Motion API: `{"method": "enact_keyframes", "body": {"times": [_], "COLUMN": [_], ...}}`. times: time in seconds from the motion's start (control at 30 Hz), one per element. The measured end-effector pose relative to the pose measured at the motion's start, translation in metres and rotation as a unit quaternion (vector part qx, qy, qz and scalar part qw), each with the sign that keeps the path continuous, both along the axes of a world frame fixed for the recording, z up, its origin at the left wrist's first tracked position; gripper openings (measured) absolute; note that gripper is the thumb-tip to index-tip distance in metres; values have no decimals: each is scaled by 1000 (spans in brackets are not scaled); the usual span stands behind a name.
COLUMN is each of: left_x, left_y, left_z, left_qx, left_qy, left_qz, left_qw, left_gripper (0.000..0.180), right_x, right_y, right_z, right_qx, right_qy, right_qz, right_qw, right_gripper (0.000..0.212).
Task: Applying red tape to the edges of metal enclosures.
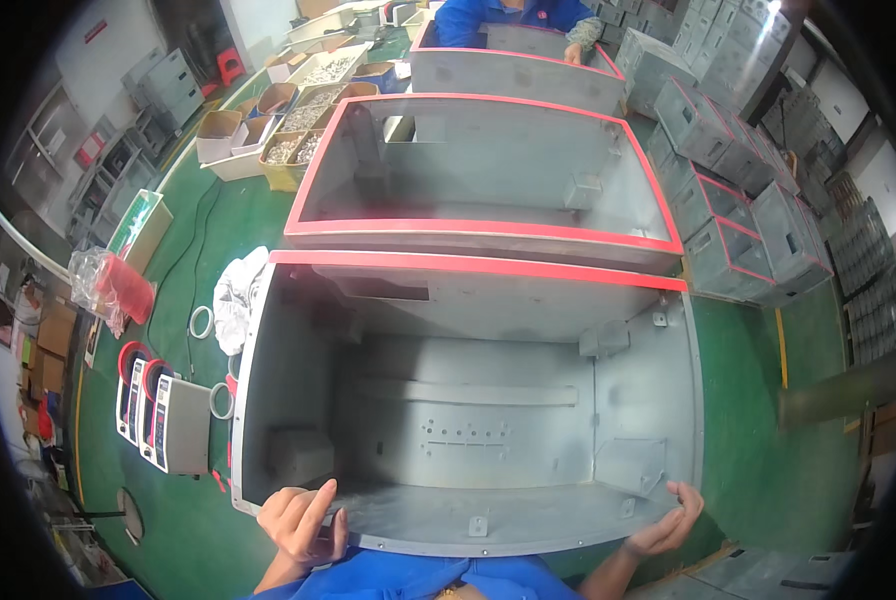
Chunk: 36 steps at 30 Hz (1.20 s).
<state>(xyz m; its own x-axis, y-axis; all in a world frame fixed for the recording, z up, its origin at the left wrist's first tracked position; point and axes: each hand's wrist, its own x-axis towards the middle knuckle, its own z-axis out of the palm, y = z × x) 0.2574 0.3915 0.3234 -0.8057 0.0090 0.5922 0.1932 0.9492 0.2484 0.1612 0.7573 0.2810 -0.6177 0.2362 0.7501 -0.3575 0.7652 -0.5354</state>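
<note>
Left hand (303, 525) was loosely open, fingers bent and nothing seen in its grasp, at the near left corner of a grey metal cabinet (508, 335); I could not tell if it touched the rim. Beyond, boxes of small parts (313, 110) were grouped on the upper left. The cabinet sat directly before the person's blue-clad body, between both hands, its open side up, a red strip (468, 268) along its far edge and a row of small holes in its floor. Just behind it lay a second cabinet (488, 175), edged red all round; past that, a co-worker's hand (573, 54) was at a third cabinet (518, 80). Right hand (666, 527) was half-open by the near right corner, fingers curled inward, contact with the rim unclear. Farther right, more grey cabinets (713, 250) were stacked over the green floor (733, 375).
</note>
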Motion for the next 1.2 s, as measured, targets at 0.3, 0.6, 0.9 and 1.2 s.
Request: {"method": "enact_keyframes", "body": {"times": [0.3,0.6,0.9,1.2], "left_x": [-1,1,-2,0], "left_y": [0,1,-1,-1], "left_z": [0,-2,2,-1], "left_qx": [0,1,-3,-7], "left_qy": [5,15,30,11], "left_qz": [3,15,7,6], "left_qw": [1000,1000,1000,1000], "left_gripper": [42,41,36,37], "right_x": [-1,0,1,-1], "right_y": [1,2,4,3], "right_z": [-1,-2,-2,-1], "right_qx": [11,16,-14,7], "right_qy": [1,5,8,4], "right_qz": [-6,1,8,28], "right_qw": [1000,1000,1000,1000], "right_gripper": [31,32,31,31]}}
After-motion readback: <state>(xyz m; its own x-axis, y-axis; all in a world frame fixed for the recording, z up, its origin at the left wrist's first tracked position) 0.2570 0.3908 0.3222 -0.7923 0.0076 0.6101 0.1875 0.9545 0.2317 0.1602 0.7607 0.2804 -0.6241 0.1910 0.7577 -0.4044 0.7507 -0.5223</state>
